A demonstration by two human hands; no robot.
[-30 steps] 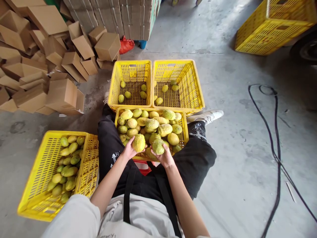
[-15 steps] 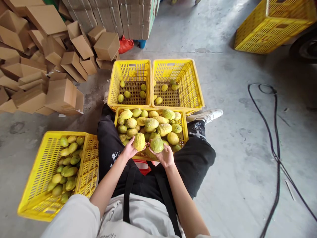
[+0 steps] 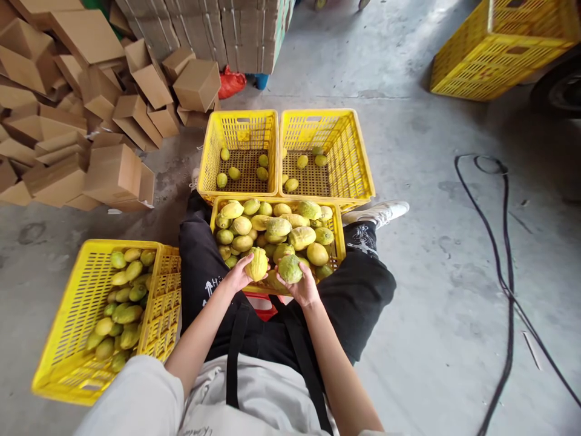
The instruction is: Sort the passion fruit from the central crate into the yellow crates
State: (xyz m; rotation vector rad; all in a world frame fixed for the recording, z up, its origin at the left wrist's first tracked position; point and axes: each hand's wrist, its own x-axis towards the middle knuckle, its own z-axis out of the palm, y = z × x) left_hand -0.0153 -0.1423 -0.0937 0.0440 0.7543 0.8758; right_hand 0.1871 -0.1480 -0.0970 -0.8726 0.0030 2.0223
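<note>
My left hand (image 3: 238, 277) is closed around a yellow papaya (image 3: 257, 264) with a ridged skin. Beside it, my right hand (image 3: 303, 290) grips a greener papaya (image 3: 290, 269) from below and the right side. The two fruits are held close together, a small gap between them, over the near edge of a yellow crate (image 3: 339, 233). Many yellow-green papayas (image 3: 278, 226) are heaped in that crate, between my legs. Some fingers are hidden behind the fruit.
Beyond it stand two yellow crates, the left one (image 3: 204, 151) and the right one (image 3: 363, 160), each with several papayas at the bottom. Another crate (image 3: 68, 321) of papayas is at my left. Cardboard boxes (image 3: 113, 172) are piled at upper left; a black cable (image 3: 509, 266) lies at right.
Both papayas have turned slightly in my hands; the right one also shifted a little to the right. The crates and the other fruit stay as they were.
</note>
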